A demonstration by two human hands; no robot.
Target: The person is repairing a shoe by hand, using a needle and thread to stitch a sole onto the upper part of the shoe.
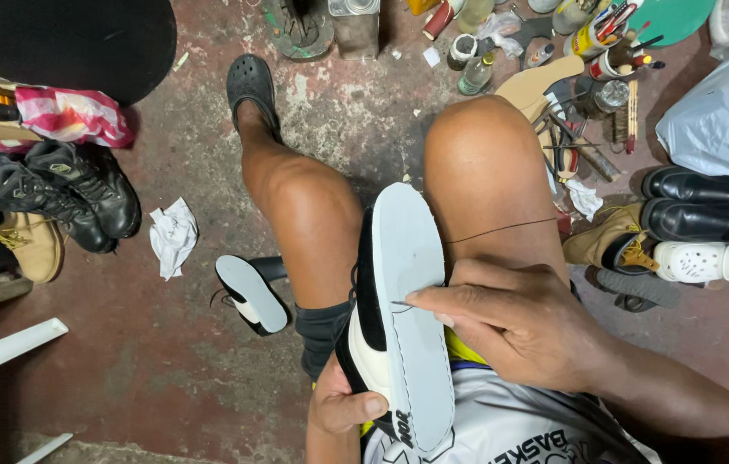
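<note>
Grey-soled shoe (411,318) gripped by left hand (343,404); right hand (510,322) pinches a barely visible needle.

Shoe (381,344), black and white, held sole-up between the knees; grey sole (411,292) faces the camera. Left hand (343,404) grips the near end, thumb over the edge. Right hand (519,322) rests on the sole's right side, fingertips (420,298) pinched at the rim; a dark thread (502,230) runs from there across the right knee. Second matching shoe (251,294) lies on the floor, left. Black boots (72,193) further left. Black dress shoes (699,202) at right.
</note>
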